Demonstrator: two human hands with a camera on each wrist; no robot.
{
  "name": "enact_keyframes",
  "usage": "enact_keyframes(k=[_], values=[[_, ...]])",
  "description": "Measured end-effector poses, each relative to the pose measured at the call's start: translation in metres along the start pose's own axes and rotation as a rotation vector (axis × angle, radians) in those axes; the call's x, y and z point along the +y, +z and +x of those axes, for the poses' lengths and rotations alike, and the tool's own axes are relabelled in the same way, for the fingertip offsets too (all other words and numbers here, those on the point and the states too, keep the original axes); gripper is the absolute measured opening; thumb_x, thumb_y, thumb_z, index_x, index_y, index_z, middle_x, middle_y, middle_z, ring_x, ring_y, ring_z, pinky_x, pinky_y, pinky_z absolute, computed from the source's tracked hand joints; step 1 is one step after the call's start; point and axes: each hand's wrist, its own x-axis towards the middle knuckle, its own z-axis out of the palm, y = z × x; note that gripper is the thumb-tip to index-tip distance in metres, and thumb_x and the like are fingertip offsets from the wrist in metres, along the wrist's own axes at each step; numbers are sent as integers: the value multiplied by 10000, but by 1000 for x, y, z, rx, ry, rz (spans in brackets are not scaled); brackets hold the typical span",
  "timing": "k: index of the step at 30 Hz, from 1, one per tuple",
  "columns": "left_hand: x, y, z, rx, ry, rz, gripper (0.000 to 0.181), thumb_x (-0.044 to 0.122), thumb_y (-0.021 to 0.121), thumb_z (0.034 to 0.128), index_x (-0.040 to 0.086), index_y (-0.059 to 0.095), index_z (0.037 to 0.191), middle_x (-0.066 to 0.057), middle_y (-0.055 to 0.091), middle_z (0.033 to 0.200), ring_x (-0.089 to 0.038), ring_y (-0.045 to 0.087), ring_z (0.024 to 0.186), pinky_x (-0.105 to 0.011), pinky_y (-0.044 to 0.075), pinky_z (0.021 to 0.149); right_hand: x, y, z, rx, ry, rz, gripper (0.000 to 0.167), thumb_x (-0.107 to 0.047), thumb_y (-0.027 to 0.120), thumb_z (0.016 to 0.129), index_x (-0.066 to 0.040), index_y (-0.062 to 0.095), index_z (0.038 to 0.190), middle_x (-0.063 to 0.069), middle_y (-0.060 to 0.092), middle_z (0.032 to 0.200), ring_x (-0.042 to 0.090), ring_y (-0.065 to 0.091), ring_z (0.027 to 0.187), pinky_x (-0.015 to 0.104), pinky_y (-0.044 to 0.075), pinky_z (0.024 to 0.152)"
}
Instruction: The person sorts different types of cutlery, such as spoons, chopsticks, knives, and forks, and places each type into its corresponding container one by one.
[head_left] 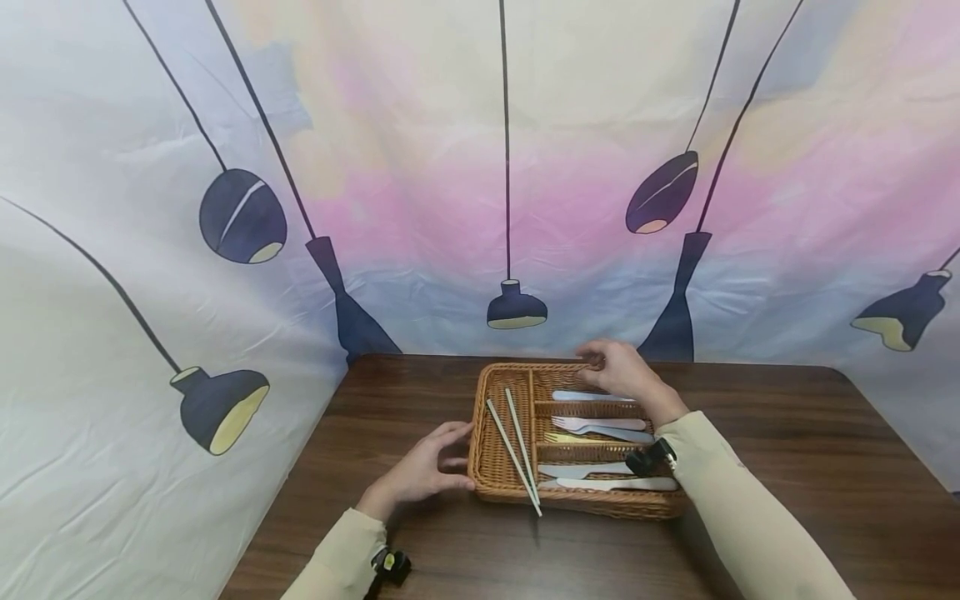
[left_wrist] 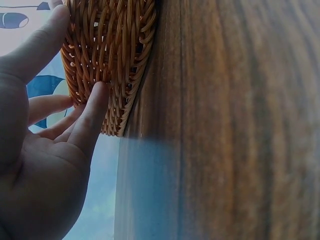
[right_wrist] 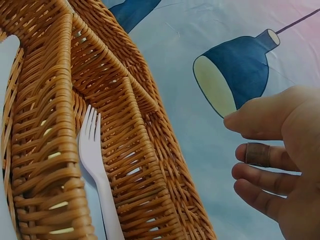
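A woven wicker cutlery basket (head_left: 607,502) with several compartments sits on the table. My left hand (head_left: 422,467) is at its left end; in the left wrist view the fingertips touch the woven wall (left_wrist: 110,50), fingers loosely spread. Over the far rim is my right hand (head_left: 628,375), which the right wrist view shows apart from the wicker, fingers relaxed and holding nothing. Two pale green chopsticks (head_left: 513,454) lie in the left compartment, their near ends over the front rim. Forks, including a pale pink fork (right_wrist: 90,145), occupy the middle compartment; pale knives (head_left: 611,483) lie in the front one.
A dark wood-grain table (head_left: 780,467) extends on both sides of the basket. Behind it hangs a fabric backdrop (head_left: 420,167) printed with lamps, meeting the table's back edge. Another pale utensil (head_left: 588,396) lies in the back compartment.
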Motion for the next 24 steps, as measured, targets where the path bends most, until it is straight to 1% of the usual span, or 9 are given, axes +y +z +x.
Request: enact_keyframes(k=[7,18,24], values=[[1,0,0,1,1,4,949,278,821,782,28,285,1525,-139,297,1514,-358,589,1190,-233,565,926,2,-8,-10,36,-2,7,398,-234,684,911,-106,627,1284,139,651,1218,309,641,1026,458,595,784],[-1,0,1,-1,7,2,953,278,821,778,24,287,1524,-138,299,1510,-354,597,1180,-262,569,932,5,-20,-25,82,6,33,395,-203,679,918,-82,616,1289,177,633,1237,315,646,1022,465,597,801],[-2,0,0,1,5,1,948,278,823,779,25,291,1523,-140,304,1508,-351,600,1178,-280,571,934,12,-24,-34,108,8,7,392,-221,693,909,-89,630,1273,159,650,1211,301,649,1000,463,590,808]])
